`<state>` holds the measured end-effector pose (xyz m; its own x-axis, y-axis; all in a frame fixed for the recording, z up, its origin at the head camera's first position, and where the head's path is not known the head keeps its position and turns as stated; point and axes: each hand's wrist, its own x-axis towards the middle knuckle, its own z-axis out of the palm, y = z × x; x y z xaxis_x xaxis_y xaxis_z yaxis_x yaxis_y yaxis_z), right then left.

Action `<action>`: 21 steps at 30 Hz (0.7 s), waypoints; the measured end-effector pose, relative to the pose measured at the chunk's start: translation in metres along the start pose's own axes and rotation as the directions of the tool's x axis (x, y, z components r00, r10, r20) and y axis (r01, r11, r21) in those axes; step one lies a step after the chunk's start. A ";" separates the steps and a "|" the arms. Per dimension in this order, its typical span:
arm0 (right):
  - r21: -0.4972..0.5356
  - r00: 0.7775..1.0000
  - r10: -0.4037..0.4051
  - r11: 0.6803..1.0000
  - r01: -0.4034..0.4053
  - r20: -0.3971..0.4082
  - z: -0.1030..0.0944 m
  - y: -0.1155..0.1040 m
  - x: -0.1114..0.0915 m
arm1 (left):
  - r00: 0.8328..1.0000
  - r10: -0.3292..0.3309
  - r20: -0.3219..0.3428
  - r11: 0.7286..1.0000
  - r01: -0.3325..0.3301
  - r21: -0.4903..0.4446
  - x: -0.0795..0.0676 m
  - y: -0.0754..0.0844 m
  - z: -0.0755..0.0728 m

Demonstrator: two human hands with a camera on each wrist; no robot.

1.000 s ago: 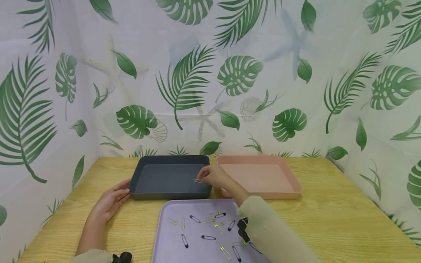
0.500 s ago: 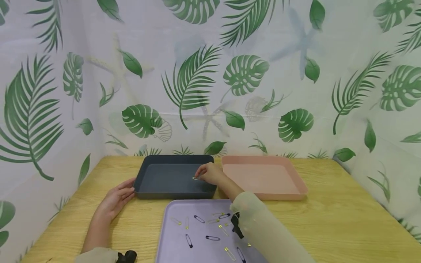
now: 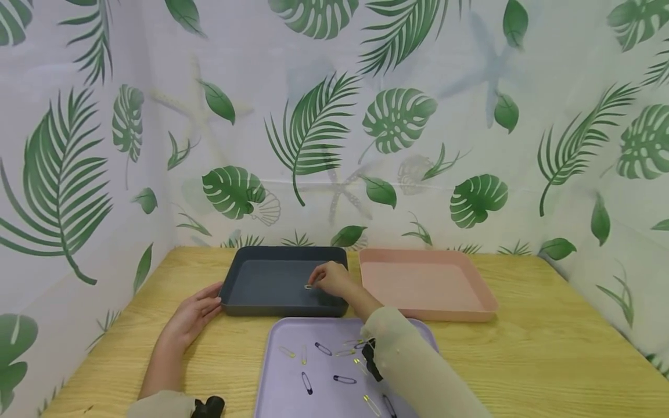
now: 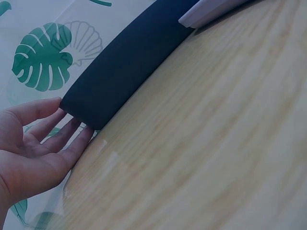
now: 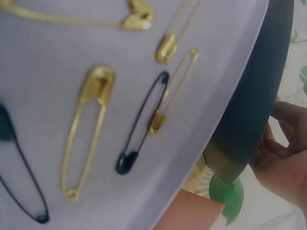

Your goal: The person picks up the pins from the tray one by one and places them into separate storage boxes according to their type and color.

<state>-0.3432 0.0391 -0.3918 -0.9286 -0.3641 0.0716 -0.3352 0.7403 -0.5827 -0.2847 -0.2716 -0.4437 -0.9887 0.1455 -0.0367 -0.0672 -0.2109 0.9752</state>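
While right hand (image 3: 334, 280) pinches safety pin (image 3: 308, 287), left hand (image 3: 189, 319), loosely spread, touches dark tray (image 3: 282, 310)

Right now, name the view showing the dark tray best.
The head view: the dark tray shows its floor and rim, partly behind the right hand. Left wrist catches only outer wall; right wrist, an outer strip.

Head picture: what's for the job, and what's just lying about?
Looks like the job:
right hand, pinching a pin over the dark tray
left hand, touching the dark tray
other pins on the purple tray

Probably just there:
table
leafy cloth
pink tray, maybe: no hand holds it
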 end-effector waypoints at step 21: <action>0.004 0.999 0.032 0.999 -0.032 0.015 0.000 0.001 -0.001 | 1.000 -0.010 -0.008 1.000 0.010 -0.003 -0.002 0.002 0.000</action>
<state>-0.3423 0.0404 -0.3920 -0.9362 -0.3490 0.0409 -0.3050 0.7491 -0.5880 -0.2827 -0.2722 -0.4415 -0.9890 0.1397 -0.0481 -0.0774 -0.2119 0.9742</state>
